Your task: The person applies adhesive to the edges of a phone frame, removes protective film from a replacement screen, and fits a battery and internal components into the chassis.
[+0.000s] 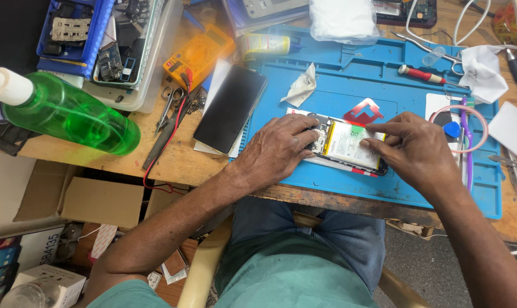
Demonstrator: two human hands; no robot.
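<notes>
Cluttered wooden desk (178, 162) carries a blue mat (384, 63), where an opened phone (347, 145) lies with its white battery showing. Left hand (278, 148) presses flat on the phone's end, gripping nothing; right hand (415, 148) sets fingertips (369, 142) on the battery's green label (358, 130). A green bottle (70, 114) lies well apart.

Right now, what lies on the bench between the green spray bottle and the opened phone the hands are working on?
In the head view, between the green spray bottle and the opened phone lie small scissors and a dark phone screen panel, face up.
</notes>
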